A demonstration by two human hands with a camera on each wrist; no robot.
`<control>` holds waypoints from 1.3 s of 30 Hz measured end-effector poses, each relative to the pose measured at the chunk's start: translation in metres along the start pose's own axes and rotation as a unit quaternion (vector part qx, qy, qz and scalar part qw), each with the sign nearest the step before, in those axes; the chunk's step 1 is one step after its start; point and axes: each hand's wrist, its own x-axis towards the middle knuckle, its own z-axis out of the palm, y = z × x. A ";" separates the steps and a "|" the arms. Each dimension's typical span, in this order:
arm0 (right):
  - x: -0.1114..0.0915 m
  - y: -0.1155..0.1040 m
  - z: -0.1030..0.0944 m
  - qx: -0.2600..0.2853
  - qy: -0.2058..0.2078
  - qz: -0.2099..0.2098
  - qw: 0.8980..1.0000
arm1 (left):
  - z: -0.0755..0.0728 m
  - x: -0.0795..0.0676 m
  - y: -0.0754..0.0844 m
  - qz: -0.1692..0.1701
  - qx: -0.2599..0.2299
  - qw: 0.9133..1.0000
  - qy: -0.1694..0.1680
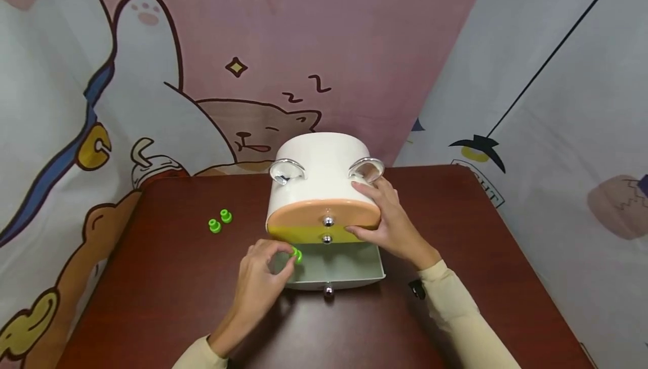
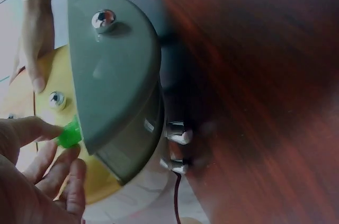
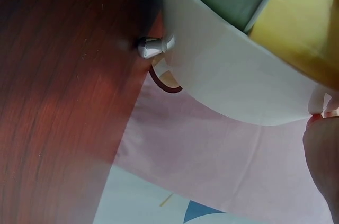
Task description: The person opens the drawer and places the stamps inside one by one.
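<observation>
A white rounded drawer box (image 1: 324, 161) stands on the table, with silver loops on its top. Its orange drawer (image 1: 298, 215) and yellow drawer (image 1: 304, 234) are closed, while the grey-green bottom drawer (image 1: 339, 265) is pulled out. Between thumb and index finger, my left hand (image 1: 260, 273) pinches a small bright green knobbed piece (image 2: 70, 135) by the open drawer's left edge. My right hand (image 1: 395, 225) holds the box's right side, thumb across the front and fingers near the right loop. Only part of that hand shows in the right wrist view.
Two more green knobbed pieces, one nearer (image 1: 215, 226) and one farther (image 1: 226, 216), lie left of the box on the dark red-brown table (image 1: 167, 284). A cartoon-printed cloth (image 1: 364, 37) hangs behind the table. Short silver feet (image 2: 179, 133) project from the box's underside.
</observation>
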 end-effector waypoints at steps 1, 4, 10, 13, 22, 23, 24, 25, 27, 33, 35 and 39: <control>0.001 0.000 0.000 0.000 -0.001 0.002 1.000 | 0.004 0.002 0.000 -0.001 0.008 1.000 -0.012; 0.003 0.001 0.000 -0.002 -0.004 0.004 1.000 | 0.012 0.008 0.000 -0.006 0.027 0.998 -0.051; 0.004 0.000 0.002 -0.001 -0.002 0.001 1.000 | 0.022 0.016 -0.002 -0.015 0.050 0.989 -0.142; 0.004 -0.001 0.002 0.001 -0.003 -0.001 1.000 | 0.025 0.019 -0.004 -0.013 0.056 0.981 -0.188; 0.006 -0.001 0.004 0.001 -0.004 -0.003 1.000 | 0.032 0.024 -0.007 0.008 0.107 0.971 -0.212; 0.007 -0.002 0.004 0.001 -0.005 -0.002 1.000 | 0.032 0.025 -0.007 0.009 0.111 0.971 -0.213; 0.007 -0.002 0.004 0.002 -0.005 -0.002 1.000 | 0.033 0.025 -0.008 0.009 0.114 0.971 -0.212; 0.007 -0.003 0.004 0.002 -0.005 -0.002 1.000 | 0.033 0.026 -0.007 0.009 0.113 0.971 -0.211; 0.008 -0.003 0.004 0.001 -0.005 -0.004 1.000 | 0.034 0.026 -0.007 0.008 0.111 0.972 -0.209; 0.006 -0.002 0.004 0.003 -0.015 -0.007 1.000 | 0.029 0.019 -0.003 -0.007 0.083 0.979 -0.184; 0.003 -0.001 0.003 0.000 -0.014 -0.004 1.000 | 0.026 0.017 -0.004 -0.004 0.064 0.984 -0.165; 0.000 -0.001 0.000 -0.005 -0.006 0.003 1.000 | 0.019 0.012 -0.010 0.030 0.000 0.995 -0.097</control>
